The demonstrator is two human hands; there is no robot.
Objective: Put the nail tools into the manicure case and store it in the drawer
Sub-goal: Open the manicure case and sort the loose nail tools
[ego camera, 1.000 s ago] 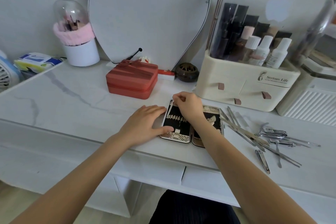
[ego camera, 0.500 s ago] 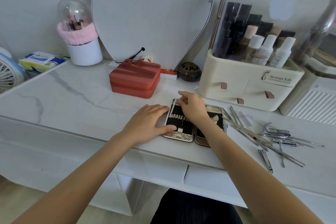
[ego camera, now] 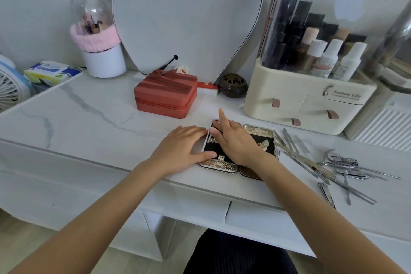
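Here, the manicure case (ego camera: 224, 163) lies open near the table's (ego camera: 89, 122) front edge.
Left hand (ego camera: 180, 149) rests flat, fingers relaxed, thumb on the case's left half; right hand (ego camera: 235, 140) spreads loosely over it, gripping nothing. Nail tools (ego camera: 329, 167) lie scattered just right.

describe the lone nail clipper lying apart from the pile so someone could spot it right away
Start at the cream cosmetics organizer on the right. In front of it lies a tangled pile of metal tools. The nail clipper lies alone nearest the table edge, touching nothing.
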